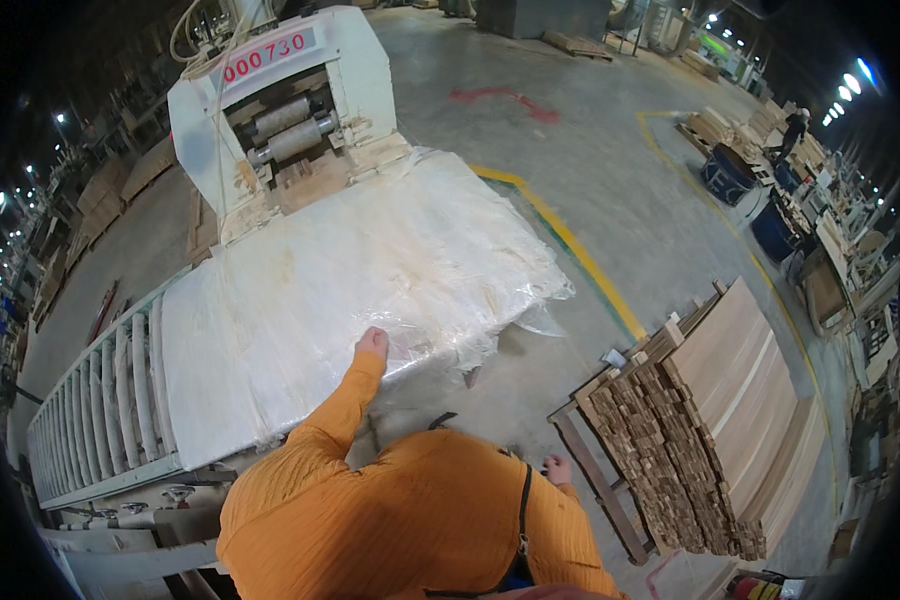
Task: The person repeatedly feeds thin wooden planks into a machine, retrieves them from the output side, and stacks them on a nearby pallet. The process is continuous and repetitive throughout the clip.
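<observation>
**Left fingers [374,336] are curling in at the edge of a shiny plastic sheet [305,275]**

The left hand [372,346] is touching the plastic sheet near its front edge, and the plastic is wrinkling around it. The fingers are bending in like a loose fist. I can't tell if they are pinching the plastic or just resting on it.

The plastic sheet is lying in front of the person, between the roller track [126,400] and the white machine [208,150]. It is probably lying there as a cover, but what it is hiding underneath isn't showing. One ragged corner is hanging over the side, well apart from the hand. The hand is likely touching the near edge because that part is easiest to get to.

The wood stack [705,420] is leaning on its stand [600,485] at the right, maybe so the boards are not sliding about.

The left arm is stretching forward, with its orange sleeve [335,405] going up to the wrist. The right hand [558,470] is hanging low by the person's side, near the stand. Its fingers seem to be bending, but I can't tell if they are holding anything.
</observation>
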`<act>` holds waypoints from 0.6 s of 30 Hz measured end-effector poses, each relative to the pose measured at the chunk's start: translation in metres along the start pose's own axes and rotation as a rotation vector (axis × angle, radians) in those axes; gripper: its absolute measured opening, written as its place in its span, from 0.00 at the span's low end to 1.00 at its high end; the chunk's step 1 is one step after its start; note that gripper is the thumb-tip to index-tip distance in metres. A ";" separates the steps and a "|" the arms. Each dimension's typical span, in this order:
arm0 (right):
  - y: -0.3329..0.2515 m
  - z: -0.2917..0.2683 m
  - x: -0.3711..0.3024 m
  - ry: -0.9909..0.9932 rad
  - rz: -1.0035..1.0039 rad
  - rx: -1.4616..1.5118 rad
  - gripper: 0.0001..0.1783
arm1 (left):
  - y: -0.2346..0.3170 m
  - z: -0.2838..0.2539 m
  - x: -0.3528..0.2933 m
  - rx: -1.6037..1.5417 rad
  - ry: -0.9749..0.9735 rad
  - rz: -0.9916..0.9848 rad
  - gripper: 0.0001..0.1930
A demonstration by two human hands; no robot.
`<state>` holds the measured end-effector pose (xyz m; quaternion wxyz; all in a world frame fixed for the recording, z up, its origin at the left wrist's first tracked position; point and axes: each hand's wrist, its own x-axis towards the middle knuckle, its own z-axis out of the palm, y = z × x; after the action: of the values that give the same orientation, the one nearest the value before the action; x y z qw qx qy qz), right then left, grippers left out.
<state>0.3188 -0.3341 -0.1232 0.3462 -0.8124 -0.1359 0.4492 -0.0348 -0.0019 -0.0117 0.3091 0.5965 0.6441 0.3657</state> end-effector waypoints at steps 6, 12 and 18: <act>-0.060 0.099 -0.016 -0.315 -0.222 -0.538 0.25 | -0.020 -0.009 -0.002 0.282 -0.309 0.101 0.10; -0.062 0.088 0.003 -0.265 -0.077 -0.363 0.27 | -0.015 -0.010 0.002 0.334 -0.296 0.141 0.09; -0.019 0.071 0.031 -0.199 -0.070 -0.678 0.25 | -0.017 -0.012 -0.004 0.271 -0.292 0.167 0.10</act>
<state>0.2793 -0.2720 -0.1552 0.0573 -0.8283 -0.3379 0.4433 -0.0537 -0.0071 -0.0198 0.2847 0.7307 0.5840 0.2096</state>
